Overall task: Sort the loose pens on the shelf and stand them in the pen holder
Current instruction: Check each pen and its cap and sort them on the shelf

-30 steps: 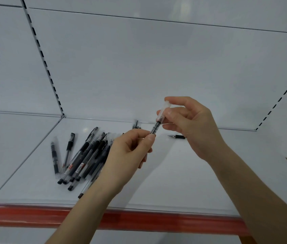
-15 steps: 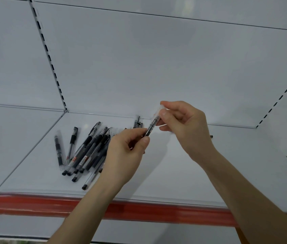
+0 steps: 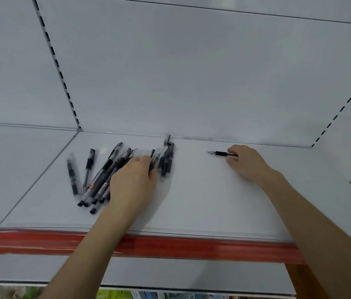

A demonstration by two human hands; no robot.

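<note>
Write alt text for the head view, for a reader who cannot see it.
Two hands reach onto a white shelf: the left hand rests on a pile of black pens, the right hand holds a single pen apart to the right, tip pointing left. No pen holder is in view.

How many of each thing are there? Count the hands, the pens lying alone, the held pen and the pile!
Hands: 2, the left hand and the right hand.
Single pens lying apart on the left: 2.
Bare-tipped pen held by the right hand: 1.
Pen pile under the left hand: too blurred and overlapped to count.
Total: 5 counted, plus the pile.
</note>
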